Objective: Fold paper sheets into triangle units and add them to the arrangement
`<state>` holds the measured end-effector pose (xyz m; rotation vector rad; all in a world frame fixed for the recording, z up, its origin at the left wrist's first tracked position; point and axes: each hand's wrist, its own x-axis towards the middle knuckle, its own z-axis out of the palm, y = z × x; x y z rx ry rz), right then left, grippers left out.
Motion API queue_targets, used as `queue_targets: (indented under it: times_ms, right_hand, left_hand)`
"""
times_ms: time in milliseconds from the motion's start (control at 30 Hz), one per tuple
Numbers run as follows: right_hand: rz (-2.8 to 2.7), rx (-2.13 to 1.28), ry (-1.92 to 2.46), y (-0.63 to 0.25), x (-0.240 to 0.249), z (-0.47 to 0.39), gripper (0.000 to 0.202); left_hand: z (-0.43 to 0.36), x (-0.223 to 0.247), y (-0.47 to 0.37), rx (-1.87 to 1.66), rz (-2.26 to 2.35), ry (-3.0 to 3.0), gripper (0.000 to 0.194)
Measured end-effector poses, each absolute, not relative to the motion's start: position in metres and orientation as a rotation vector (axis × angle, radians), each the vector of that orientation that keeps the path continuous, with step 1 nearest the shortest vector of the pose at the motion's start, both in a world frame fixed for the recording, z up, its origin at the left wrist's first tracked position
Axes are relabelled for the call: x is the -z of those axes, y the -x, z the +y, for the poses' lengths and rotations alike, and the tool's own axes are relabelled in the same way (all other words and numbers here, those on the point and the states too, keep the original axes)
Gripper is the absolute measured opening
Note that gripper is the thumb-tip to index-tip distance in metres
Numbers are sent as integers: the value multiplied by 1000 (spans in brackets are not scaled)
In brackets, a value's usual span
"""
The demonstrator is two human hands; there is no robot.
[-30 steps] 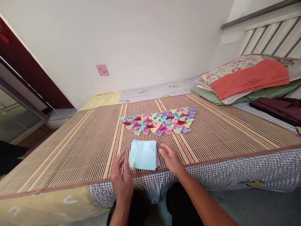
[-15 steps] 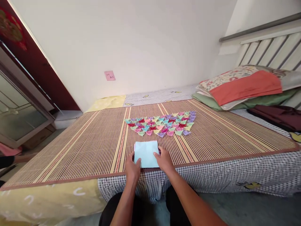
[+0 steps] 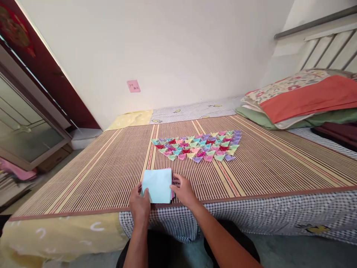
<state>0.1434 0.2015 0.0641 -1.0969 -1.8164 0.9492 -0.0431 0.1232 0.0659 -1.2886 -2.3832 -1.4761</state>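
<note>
A stack of square paper [image 3: 157, 185], light blue on top with pink and other colours showing at its right edge, lies near the mat's front edge. My left hand [image 3: 140, 199] grips the stack's left side, thumb on top. At the right side, my right hand [image 3: 182, 189] has its thumb and fingers on the edge of the sheets. Beyond the stack, several rows of small folded paper shapes [image 3: 196, 146] in many colours stand on the striped mat [image 3: 111, 171].
Folded bedding [image 3: 304, 93] and a dark cloth [image 3: 337, 134] lie at the right, by a white headboard [image 3: 331, 46]. A pink note [image 3: 133, 86] is on the wall. A glass-panelled door [image 3: 25, 123] stands at the left.
The paper stack and both hands have shifted left. More coloured edges now show at the stack's right side. The view has turned slightly, and the dark sleeve at the far left has mostly gone from view.
</note>
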Motion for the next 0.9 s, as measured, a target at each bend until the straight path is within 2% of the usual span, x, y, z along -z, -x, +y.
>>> queue_targets:
  times_ms: [233, 300, 433, 600, 833, 900]
  right_hand:
    - [-2037, -820, 845, -177, -100, 166, 56]
    - [-2101, -805, 800, -174, -101, 157, 51]
    - [-2121, -795, 808, -164, -97, 154, 19]
    - [-1995, -879, 817, -163, -94, 159, 22]
    - [-1627, -1104, 898, -166, -85, 177, 14]
    - [-1530, -1165, 899, -168, -84, 184, 19]
  left_hand:
    - [109, -87, 41, 1550, -2115, 1524, 32]
    - [107, -88, 40, 1564, -2068, 1618, 30]
    - [106, -84, 41, 1589, -2063, 1729, 25]
    - [103, -83, 42, 1645, -2102, 1720, 25]
    - [94, -93, 40, 1766, -2146, 1605, 34]
    - [91, -98, 40, 1807, -2160, 1542, 37]
